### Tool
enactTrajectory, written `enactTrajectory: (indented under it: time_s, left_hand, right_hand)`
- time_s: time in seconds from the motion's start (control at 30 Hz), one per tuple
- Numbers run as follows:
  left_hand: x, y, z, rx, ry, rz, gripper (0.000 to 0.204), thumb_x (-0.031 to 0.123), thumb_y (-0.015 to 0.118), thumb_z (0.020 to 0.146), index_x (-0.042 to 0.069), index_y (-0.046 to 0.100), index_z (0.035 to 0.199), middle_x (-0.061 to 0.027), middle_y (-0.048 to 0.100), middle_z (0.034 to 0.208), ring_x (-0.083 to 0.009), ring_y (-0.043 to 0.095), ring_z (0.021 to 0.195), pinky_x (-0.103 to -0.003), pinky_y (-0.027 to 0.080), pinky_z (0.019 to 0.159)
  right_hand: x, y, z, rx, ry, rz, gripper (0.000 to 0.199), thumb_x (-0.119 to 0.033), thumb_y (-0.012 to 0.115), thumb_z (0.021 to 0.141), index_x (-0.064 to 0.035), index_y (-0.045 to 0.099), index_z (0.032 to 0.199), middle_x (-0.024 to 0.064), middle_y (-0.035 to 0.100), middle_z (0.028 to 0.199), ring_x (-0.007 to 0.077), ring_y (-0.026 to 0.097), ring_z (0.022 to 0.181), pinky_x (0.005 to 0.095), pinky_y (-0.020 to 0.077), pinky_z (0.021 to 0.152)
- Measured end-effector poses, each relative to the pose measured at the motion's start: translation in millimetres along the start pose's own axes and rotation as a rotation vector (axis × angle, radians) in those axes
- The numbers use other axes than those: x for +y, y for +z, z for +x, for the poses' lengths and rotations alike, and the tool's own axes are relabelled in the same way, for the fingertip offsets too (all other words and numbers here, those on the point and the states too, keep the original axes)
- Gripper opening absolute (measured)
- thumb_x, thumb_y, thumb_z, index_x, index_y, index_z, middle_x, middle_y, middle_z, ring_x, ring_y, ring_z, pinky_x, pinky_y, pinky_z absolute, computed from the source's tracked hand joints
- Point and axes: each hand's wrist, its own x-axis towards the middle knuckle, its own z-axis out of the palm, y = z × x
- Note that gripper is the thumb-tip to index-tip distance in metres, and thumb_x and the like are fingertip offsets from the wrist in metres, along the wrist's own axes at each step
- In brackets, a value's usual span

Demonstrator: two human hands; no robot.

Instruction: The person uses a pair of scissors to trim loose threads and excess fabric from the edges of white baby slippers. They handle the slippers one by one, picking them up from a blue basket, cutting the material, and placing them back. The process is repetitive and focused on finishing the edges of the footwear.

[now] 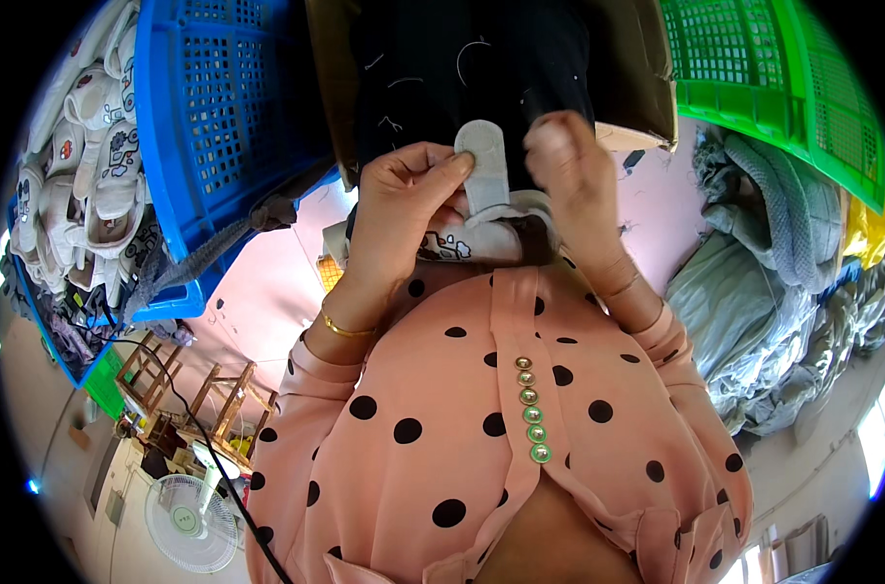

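Note:
My left hand [413, 190] pinches a pale grey cloth slipper [486, 175] in my lap, thumb pressed on its flat, rounded sole end. That end stands up away from me. Nearer my belly, the slipper's upper [477, 241] shows a dark line print with a touch of blue, beside its dark opening. My right hand [577, 165] is raised just right of the sole, apart from it. Its fingers look curled but are smeared by motion, so whether they hold anything is hidden.
A blue plastic basket [175, 146] stands at my left, near piled printed slippers [92, 175]. A green basket [754, 68] and heaped grey cloth [754, 321] are at my right. Cardboard [637, 78] flanks my dark-clad legs. Wooden stools [223, 404] and a fan [191, 521] appear lower left.

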Motion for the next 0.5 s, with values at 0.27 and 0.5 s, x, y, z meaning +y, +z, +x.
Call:
enactTrajectory:
  time_s: [0.27, 0.5]
  left_hand:
    - [3, 0, 0, -0.057, 0.094, 0.084, 0.018, 0.017, 0.070, 0.091, 0.001, 0.070, 0.099, -0.0016, 0.067, 0.077, -0.0030, 0.059, 0.061, -0.014, 0.049, 0.054]
    - [11, 2, 12, 0.133, 1.066, 0.899, 0.024, 0.010, 0.078, 0.078, 0.007, 0.071, 0.101, -0.0032, 0.066, 0.099, -0.0168, 0.062, 0.088, -0.025, 0.049, 0.065]
  right_hand:
    - [-15, -20, 26, -0.379, 0.283, 0.207, 0.029, -0.028, 0.060, 0.098, 0.0009, 0.063, 0.097, -0.0023, 0.051, 0.069, 0.0039, 0.044, 0.063, 0.0196, 0.0378, 0.058]
    - [-14, -16, 29, -0.442, 0.285, 0.248, 0.017, -0.016, 0.057, 0.097, -0.0004, 0.062, 0.092, -0.0023, 0.053, 0.069, 0.0035, 0.045, 0.065, 0.0192, 0.0390, 0.060]
